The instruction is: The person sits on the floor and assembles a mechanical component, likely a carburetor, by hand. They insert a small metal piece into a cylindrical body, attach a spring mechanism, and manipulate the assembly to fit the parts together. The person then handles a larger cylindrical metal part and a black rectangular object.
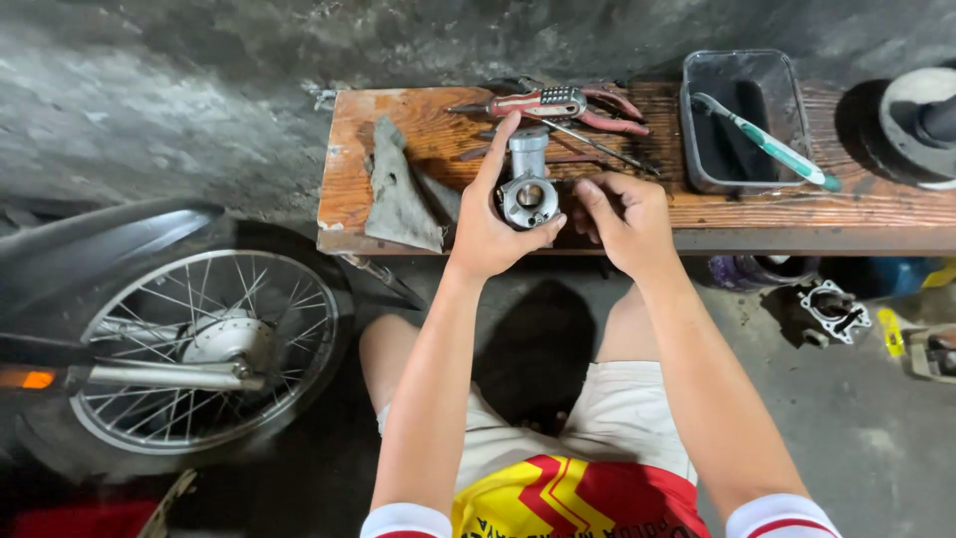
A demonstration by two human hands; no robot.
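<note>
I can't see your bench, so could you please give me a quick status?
Left hand holds metal part. Right hand beside it, curled. Pliers, rag on plank nearby.

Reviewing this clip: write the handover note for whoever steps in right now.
Left hand: holds the grey metal carburetor body over the wooden bench.
Right hand: fingers curled beside the part; whether it pinches anything is unclear.
Nearby: rag, red-handled pliers, dark tray with toothbrush.
Done/left: part is off and in hand; progress beyond that cannot be told.
</note>
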